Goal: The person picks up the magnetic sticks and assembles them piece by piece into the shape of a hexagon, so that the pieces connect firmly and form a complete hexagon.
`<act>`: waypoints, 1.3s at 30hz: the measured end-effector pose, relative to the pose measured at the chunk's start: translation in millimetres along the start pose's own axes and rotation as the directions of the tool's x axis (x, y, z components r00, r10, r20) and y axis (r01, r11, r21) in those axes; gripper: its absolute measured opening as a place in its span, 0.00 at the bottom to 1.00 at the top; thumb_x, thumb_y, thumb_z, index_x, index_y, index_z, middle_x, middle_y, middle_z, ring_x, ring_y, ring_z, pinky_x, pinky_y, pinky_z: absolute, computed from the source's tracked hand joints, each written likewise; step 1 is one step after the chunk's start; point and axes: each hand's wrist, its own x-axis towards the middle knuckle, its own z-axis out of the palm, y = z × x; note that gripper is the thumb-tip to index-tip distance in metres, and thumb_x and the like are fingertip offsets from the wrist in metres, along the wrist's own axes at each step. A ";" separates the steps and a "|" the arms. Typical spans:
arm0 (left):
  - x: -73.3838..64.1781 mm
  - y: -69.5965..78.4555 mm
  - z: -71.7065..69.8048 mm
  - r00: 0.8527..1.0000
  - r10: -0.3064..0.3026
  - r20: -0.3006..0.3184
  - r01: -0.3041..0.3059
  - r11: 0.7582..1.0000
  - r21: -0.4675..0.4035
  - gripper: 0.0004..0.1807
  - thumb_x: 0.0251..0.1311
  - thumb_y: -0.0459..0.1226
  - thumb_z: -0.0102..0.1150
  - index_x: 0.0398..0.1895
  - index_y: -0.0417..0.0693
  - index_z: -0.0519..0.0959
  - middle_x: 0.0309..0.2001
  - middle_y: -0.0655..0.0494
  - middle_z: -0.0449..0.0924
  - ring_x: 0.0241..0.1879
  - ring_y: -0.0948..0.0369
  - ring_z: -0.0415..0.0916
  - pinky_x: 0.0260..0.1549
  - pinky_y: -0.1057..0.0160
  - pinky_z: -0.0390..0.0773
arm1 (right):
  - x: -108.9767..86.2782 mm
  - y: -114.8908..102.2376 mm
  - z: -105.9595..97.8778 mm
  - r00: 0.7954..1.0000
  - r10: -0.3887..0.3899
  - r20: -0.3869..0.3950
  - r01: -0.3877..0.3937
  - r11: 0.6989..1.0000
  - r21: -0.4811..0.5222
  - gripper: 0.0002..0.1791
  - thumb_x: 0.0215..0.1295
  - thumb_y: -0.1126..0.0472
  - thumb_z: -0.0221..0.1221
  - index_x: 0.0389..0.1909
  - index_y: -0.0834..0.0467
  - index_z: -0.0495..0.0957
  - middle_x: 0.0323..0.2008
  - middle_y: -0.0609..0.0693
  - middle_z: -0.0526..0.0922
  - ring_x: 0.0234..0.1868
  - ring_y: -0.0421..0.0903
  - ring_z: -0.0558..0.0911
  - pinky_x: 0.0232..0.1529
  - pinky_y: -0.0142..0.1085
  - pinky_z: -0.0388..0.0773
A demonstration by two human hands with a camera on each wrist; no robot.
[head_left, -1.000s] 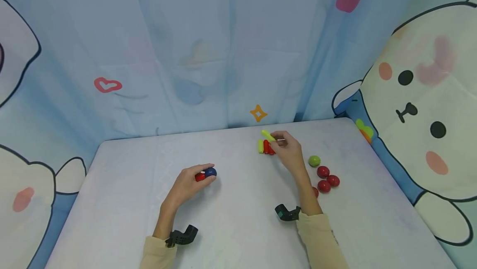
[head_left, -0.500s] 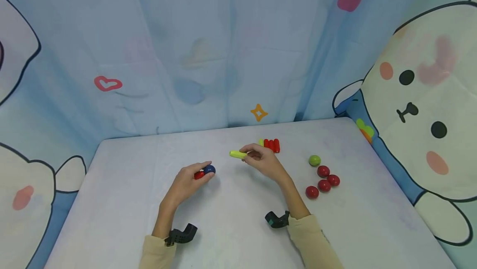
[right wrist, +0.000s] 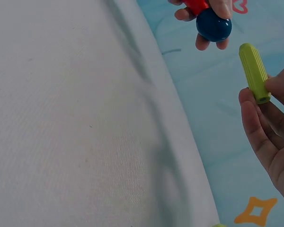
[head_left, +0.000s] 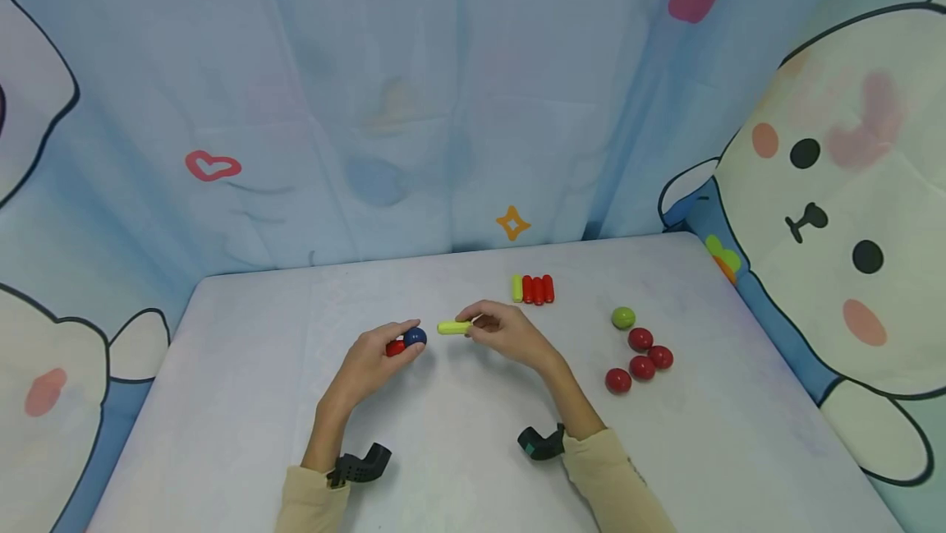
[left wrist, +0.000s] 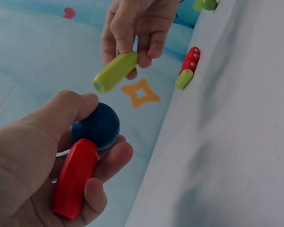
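My left hand (head_left: 373, 362) holds a dark blue ball (left wrist: 100, 126) between thumb and fingers. A ribbed red stick (left wrist: 75, 179) meets the ball's side and lies along the curled fingers of that same hand. Facing it, my right hand (head_left: 508, 336) pinches a yellow-green ribbed stick (right wrist: 254, 73) near one end, between thumb and fingers. In the head view this stick points left toward the blue ball, with a small gap between them. A small hole shows in the stick's near end in the right wrist view. Both hands are raised over the white table (head_left: 458, 451).
Behind my right hand, a yellow-green stick (head_left: 517, 288) and several red sticks (head_left: 538, 290) lie in a row. Farther right are a green ball (head_left: 623, 318) and several red balls (head_left: 642, 367). A blue patterned curtain (head_left: 384, 106) hangs at the table's back edge.
My right hand has carried the yellow-green stick from the row of sticks leftward and nearer, up close to the blue ball. My left hand has hardly moved.
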 end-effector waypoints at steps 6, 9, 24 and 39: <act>-0.5 -0.7 0.2 0.999 0.033 -0.001 -0.033 0.999 0.004 0.26 0.63 0.44 0.62 0.62 0.47 0.75 0.57 0.47 0.80 0.51 0.54 0.79 0.49 0.54 0.81 | -0.4 -1.0 4.5 0.999 -0.030 0.024 0.030 0.999 -0.020 0.12 0.65 0.66 0.59 0.49 0.58 0.81 0.49 0.55 0.83 0.44 0.46 0.83 0.51 0.36 0.81; -0.3 -1.0 0.0 0.999 0.038 0.003 -0.038 0.999 0.004 0.26 0.63 0.44 0.61 0.63 0.47 0.75 0.56 0.48 0.80 0.50 0.55 0.79 0.48 0.54 0.81 | -0.1 -2.3 6.8 0.999 -0.019 0.031 0.020 0.999 -0.034 0.13 0.66 0.67 0.58 0.50 0.60 0.80 0.50 0.57 0.83 0.45 0.49 0.83 0.52 0.39 0.81; 0.8 -2.4 0.8 0.999 0.049 0.007 -0.049 0.999 -0.020 0.25 0.63 0.44 0.62 0.62 0.45 0.75 0.55 0.47 0.81 0.50 0.55 0.79 0.49 0.54 0.81 | 2.4 2.7 11.1 0.999 -0.028 0.027 0.030 0.998 -0.061 0.12 0.66 0.66 0.58 0.49 0.56 0.81 0.49 0.52 0.83 0.45 0.45 0.83 0.51 0.35 0.81; 2.5 -0.5 1.2 0.999 0.015 0.047 -0.011 0.996 -0.086 0.26 0.64 0.43 0.60 0.63 0.45 0.73 0.53 0.45 0.79 0.25 0.65 0.74 0.26 0.71 0.77 | 2.2 1.0 15.5 0.999 -0.037 -0.014 0.036 0.999 -0.029 0.12 0.65 0.65 0.60 0.50 0.58 0.81 0.49 0.55 0.84 0.46 0.49 0.84 0.51 0.40 0.81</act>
